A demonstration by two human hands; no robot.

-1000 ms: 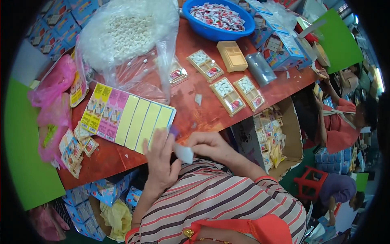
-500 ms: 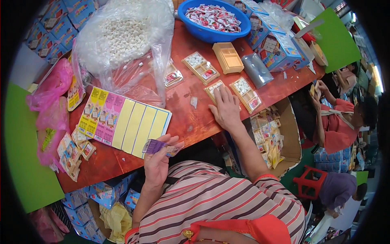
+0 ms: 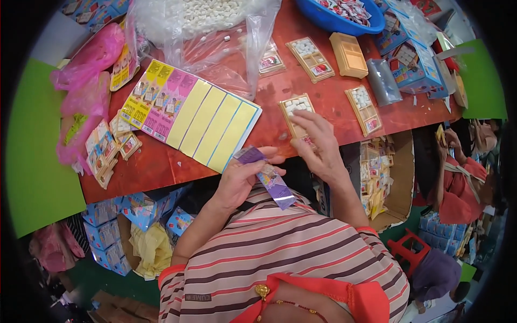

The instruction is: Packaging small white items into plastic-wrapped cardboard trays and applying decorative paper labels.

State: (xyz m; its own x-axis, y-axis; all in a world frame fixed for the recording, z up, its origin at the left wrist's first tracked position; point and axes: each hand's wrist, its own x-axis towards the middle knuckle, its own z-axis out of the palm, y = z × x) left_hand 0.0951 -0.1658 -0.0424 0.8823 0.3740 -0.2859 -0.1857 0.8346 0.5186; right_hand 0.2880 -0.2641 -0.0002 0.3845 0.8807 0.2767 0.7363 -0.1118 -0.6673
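My left hand (image 3: 237, 183) pinches a purple printed label strip (image 3: 277, 188) between thumb and fingers, just off the table's near edge. My right hand (image 3: 322, 153) is curled over a small wooden-coloured compartment tray (image 3: 295, 103), its thumb at the tray's near side. White pieces fill the tray's far part, and the hand hides some of the rest. To the right lies a similar tray (image 3: 363, 111) with white pieces and a small red-and-white packet. Left of my hands is a sheet of yellow and pink labels (image 3: 212, 121), partly peeled to bare yellow backing.
Farther back are another filled tray (image 3: 311, 59), an unfilled tray stack (image 3: 349, 56), a grey plastic roll (image 3: 384, 88), a blue basin (image 3: 344, 24) of packets and a bag of white pieces (image 3: 212, 16). A carton (image 3: 398, 183) of packed trays stands below the table's right edge.
My right hand has drawn its tray nearer and leftward, away from the neighbouring tray. The purple strip in my left hand has swung into fuller view. The whole view has shifted.
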